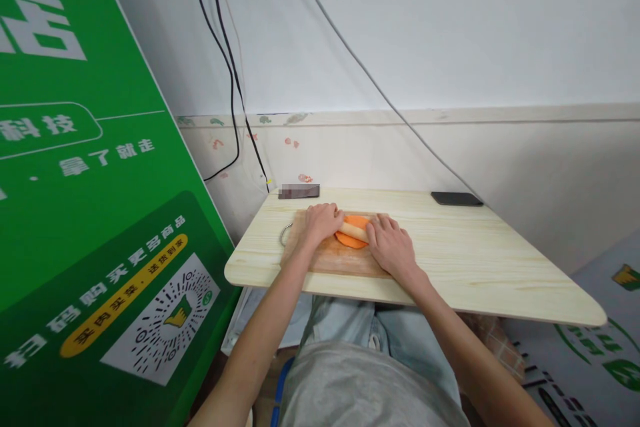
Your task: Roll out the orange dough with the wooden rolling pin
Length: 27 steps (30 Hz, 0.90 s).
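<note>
A pale wooden rolling pin (353, 231) lies across a flattened orange piece of dough (358, 221), which shows on both sides of it. My left hand (324, 220) is closed over the pin's left end, and my right hand (391, 240) grips its right end. Both hands hide the tips of the pin. Beneath the dough is a wooden cutting board (345, 263) with a metal ring handle (285, 234) at its left side.
The board rests on a light wood-grain table (480, 253) against the wall. A black phone (456, 199) lies at the back right, and a dark flat object (305, 191) at the back left. Cables (345, 40) hang down the wall. A green printed panel (100, 213) stands at left.
</note>
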Each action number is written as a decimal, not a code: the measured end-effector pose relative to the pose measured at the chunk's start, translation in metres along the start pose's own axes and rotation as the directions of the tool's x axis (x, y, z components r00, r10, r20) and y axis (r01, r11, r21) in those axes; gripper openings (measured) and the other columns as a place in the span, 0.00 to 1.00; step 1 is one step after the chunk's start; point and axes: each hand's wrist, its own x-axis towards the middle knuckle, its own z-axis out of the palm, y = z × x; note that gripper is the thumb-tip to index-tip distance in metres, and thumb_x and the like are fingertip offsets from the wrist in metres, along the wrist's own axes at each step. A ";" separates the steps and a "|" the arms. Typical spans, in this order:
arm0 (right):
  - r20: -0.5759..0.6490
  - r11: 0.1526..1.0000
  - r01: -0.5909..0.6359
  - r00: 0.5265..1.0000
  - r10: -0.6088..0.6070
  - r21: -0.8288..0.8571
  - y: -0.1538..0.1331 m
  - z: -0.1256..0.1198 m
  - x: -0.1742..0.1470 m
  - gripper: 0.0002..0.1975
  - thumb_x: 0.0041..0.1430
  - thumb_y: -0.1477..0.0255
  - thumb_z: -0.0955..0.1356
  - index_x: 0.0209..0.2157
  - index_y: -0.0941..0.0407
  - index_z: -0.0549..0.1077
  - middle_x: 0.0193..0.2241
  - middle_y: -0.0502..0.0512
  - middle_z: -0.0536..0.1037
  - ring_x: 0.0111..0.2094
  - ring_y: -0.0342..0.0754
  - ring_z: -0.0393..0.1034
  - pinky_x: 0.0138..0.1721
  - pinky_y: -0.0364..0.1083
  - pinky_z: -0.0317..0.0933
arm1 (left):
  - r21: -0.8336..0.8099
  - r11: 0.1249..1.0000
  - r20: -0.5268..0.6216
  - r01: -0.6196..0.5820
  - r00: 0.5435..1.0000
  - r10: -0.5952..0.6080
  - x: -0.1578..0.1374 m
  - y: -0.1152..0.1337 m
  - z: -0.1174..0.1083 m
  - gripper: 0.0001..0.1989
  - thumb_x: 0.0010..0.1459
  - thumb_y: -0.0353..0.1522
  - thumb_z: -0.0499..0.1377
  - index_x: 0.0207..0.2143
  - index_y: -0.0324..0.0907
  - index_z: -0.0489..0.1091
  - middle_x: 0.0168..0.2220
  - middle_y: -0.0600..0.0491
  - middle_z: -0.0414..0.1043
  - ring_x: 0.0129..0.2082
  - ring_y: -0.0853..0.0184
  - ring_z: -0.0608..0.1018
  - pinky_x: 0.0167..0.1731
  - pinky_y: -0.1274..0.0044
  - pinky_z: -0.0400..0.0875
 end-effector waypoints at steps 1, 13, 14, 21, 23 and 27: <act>-0.002 1.000 0.003 1.000 -0.003 0.003 -0.001 0.000 -0.002 0.26 0.82 0.66 0.52 0.62 0.59 0.74 0.68 0.66 0.72 0.68 0.58 0.65 0.61 0.54 0.65 | -0.004 1.000 0.001 0.000 1.000 0.000 0.000 0.000 0.000 0.22 0.75 0.41 0.49 0.52 0.44 0.81 0.52 0.44 0.85 0.52 0.54 0.85 0.53 0.67 0.74; -0.103 0.991 -0.030 0.994 0.043 0.127 -0.014 0.016 -0.022 0.34 0.80 0.62 0.51 0.74 0.68 0.61 0.71 0.74 0.69 0.75 0.61 0.56 0.70 0.57 0.58 | -0.049 0.999 -0.006 0.010 1.000 -0.010 0.002 -0.003 0.003 0.21 0.75 0.41 0.50 0.51 0.45 0.82 0.50 0.43 0.86 0.51 0.55 0.85 0.52 0.69 0.74; -0.088 0.989 -0.041 0.995 0.054 0.140 -0.016 0.015 -0.023 0.34 0.80 0.61 0.51 0.74 0.68 0.60 0.71 0.74 0.69 0.76 0.61 0.56 0.70 0.58 0.58 | -0.049 0.999 -0.005 0.010 1.000 -0.010 0.002 -0.003 0.003 0.21 0.75 0.41 0.50 0.51 0.45 0.82 0.51 0.44 0.86 0.51 0.55 0.85 0.52 0.70 0.74; 0.033 0.944 -0.250 0.968 0.249 0.216 -0.018 0.007 -0.005 0.32 0.80 0.60 0.51 0.73 0.59 0.65 0.73 0.67 0.67 0.76 0.64 0.54 0.71 0.68 0.53 | -0.032 1.000 -0.001 0.001 1.000 -0.001 0.003 -0.002 0.002 0.21 0.75 0.40 0.49 0.50 0.45 0.82 0.51 0.44 0.86 0.51 0.56 0.85 0.51 0.71 0.73; 0.025 0.929 -0.281 0.959 0.283 0.239 -0.014 0.006 0.001 0.31 0.80 0.60 0.51 0.72 0.58 0.67 0.72 0.67 0.69 0.76 0.65 0.55 0.70 0.68 0.55 | -0.024 1.000 0.004 -0.002 1.000 0.002 0.003 -0.002 0.002 0.22 0.75 0.40 0.49 0.50 0.45 0.82 0.50 0.44 0.86 0.51 0.56 0.85 0.51 0.71 0.73; 0.012 0.932 -0.262 0.963 0.268 0.252 -0.010 0.006 0.000 0.30 0.80 0.61 0.52 0.72 0.55 0.67 0.73 0.65 0.68 0.76 0.65 0.54 0.71 0.69 0.55 | -0.016 1.000 0.017 0.007 1.000 -0.006 0.004 -0.002 0.002 0.22 0.76 0.41 0.49 0.50 0.46 0.83 0.49 0.45 0.86 0.51 0.57 0.85 0.50 0.71 0.73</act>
